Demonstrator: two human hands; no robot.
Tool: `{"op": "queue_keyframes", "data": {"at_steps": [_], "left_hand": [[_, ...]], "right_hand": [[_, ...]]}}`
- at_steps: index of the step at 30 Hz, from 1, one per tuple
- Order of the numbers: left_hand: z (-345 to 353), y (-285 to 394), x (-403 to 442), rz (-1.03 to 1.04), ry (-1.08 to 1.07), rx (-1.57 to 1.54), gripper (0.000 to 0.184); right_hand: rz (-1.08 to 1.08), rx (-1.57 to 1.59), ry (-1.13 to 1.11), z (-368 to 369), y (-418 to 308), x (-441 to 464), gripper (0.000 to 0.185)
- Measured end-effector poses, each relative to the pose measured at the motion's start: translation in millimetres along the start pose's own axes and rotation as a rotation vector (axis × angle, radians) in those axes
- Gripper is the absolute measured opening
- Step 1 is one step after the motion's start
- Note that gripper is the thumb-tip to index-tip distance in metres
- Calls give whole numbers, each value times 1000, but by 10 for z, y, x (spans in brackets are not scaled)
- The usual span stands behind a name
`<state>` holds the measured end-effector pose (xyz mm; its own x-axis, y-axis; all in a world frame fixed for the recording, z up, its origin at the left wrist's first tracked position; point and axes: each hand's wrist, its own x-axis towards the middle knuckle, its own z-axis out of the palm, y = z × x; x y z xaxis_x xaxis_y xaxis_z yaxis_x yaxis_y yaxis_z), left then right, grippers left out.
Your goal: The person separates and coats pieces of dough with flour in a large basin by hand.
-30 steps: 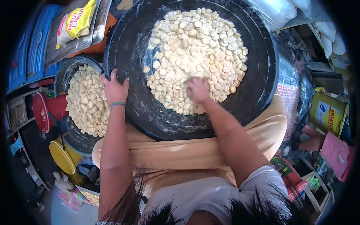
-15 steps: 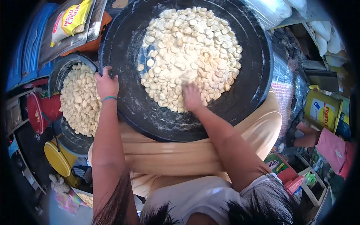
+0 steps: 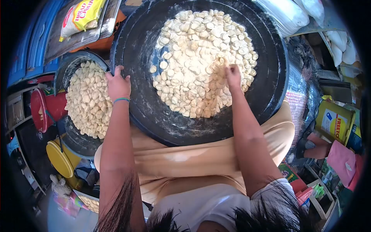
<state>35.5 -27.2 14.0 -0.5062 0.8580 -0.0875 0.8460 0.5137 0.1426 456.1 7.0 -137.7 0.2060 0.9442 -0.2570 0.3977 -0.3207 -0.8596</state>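
Pale, rounded pieces (image 3: 189, 94), dusted with light powder, lie heaped in the middle of a large black basin (image 3: 148, 112). At the heap's four o'clock, the right hand (image 3: 233, 77) is at the pieces with its fingers drawn together and bent; whether they pinch a piece I cannot tell. The left hand (image 3: 118, 83), fingers and thumb spread, lies over the basin's rim between eight and nine o'clock. Just beyond it in that direction, a smaller basin (image 3: 83, 147) holds more pale pieces (image 3: 87, 100), with a red bucket (image 3: 58, 110) farther out. Taken from the large basin, a yellow bucket (image 3: 60, 158) stands at eight o'clock, a bread-crumbs bag (image 3: 83, 17) lies at ten, white bags (image 3: 288, 17) sit at two, and an olive container (image 3: 334, 121) is at four.
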Motion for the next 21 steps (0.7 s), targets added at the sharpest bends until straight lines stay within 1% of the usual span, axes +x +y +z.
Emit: {"op": "queue_keyframes", "data": {"at_steps": [1, 2, 5, 6, 8, 9, 10, 13, 14, 15, 17, 20, 21], "left_hand": [[-3, 16, -3, -7, -6, 5, 44], [4, 21, 1, -4, 1, 8, 43], [19, 12, 2, 1, 8, 20, 43], [23, 9, 7, -1, 5, 22, 42], [33, 3, 8, 1, 9, 24, 42], [38, 2, 9, 5, 17, 22, 42], [35, 0, 8, 9, 23, 21, 42], [-19, 33, 4, -27, -29, 21, 42], [-20, 25, 14, -29, -30, 23, 42], [-9, 16, 22, -32, -31, 25, 42], [5, 7, 11, -20, -22, 22, 42], [13, 18, 12, -2, 9, 0, 41], [1, 25, 11, -5, 5, -1, 41]], "right_hand": [[167, 261, 28, -88, -211, 25, 25], [287, 260, -164, -201, -519, -43, 26], [205, -204, -484, -125, -527, 22, 27], [-103, -365, -368, -4, -258, 72, 25], [-355, -696, -148, 198, -63, 43, 24], [-484, -857, -30, 285, -76, 38, 25], [-482, -938, -50, 323, -91, 36, 27], [-240, -664, -279, 114, -247, 311, 29], [-179, -504, -210, 58, -192, 442, 25], [-120, -413, -184, -38, -164, 561, 21], [211, -69, -166, -194, -165, 656, 26], [236, 466, -169, -283, -546, 418, 33], [224, 330, -299, -304, -721, 325, 35]]}}
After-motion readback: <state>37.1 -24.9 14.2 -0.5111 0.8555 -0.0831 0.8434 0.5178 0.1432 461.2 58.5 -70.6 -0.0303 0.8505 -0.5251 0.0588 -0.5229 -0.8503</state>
